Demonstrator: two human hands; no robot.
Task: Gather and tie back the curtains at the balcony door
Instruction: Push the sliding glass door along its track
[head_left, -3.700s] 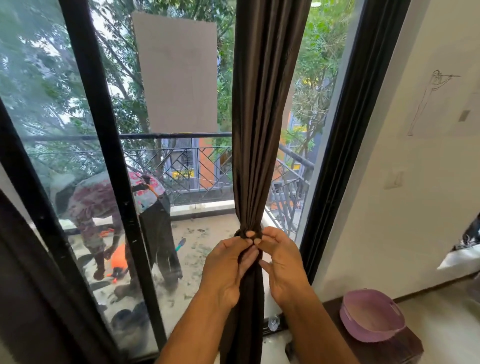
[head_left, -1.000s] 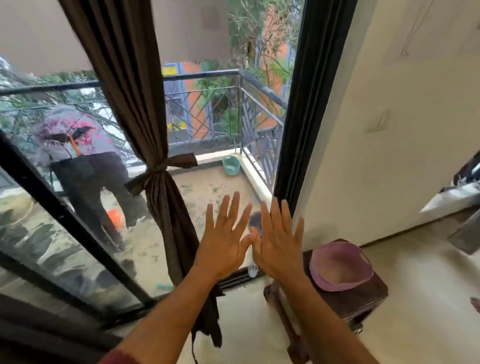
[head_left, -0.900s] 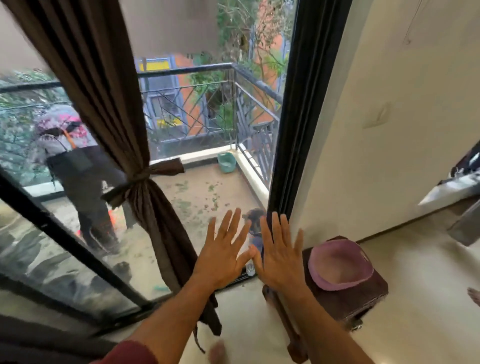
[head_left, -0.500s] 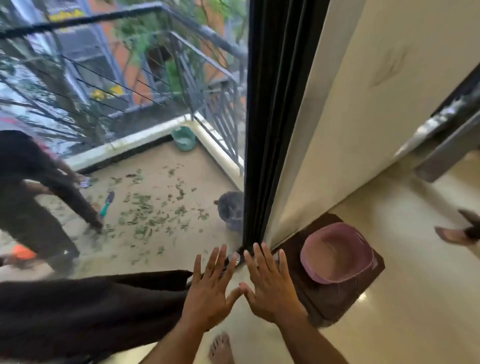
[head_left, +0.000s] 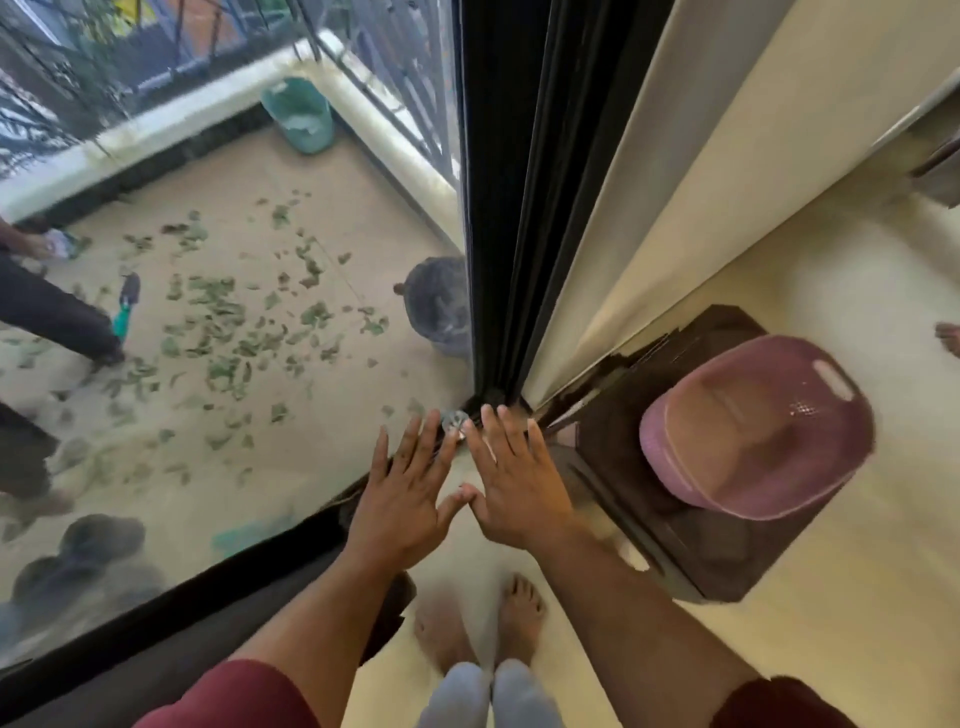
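Both hands are released and hold nothing. The left hand (head_left: 402, 496) and the right hand (head_left: 519, 480) are spread flat, palms down, fingers straight, thumb tips nearly touching, held out in front of the body above the floor (head_left: 779, 649) at the foot of the door frame (head_left: 511, 208).

The curtain itself cannot be made out with certainty in this view. A dark strip at the lower left (head_left: 171, 639), along the bottom of the glass, may be its hem or the door track; which one cannot be told.

Handling, as a judgement: curtain fabric is soft, limp and light. It folds into pleats readily and will not hold a shape unless bound. Grip it by encircling the gathered bundle at about mid-height, where a tie band sits; a pinch on one pleat will let the rest slide loose.

Difference from the earlier views: previously the hands were clasped round the gathered curtain at the knot; then they came off, open, with the curtain hanging tied beside them. The camera has since tilted down, so the tied bundle has left the view and the person's bare feet (head_left: 480, 623) now show. The pink basin (head_left: 753, 431) remains on the dark stool (head_left: 613, 441) by the wall. The task appears complete for this curtain.
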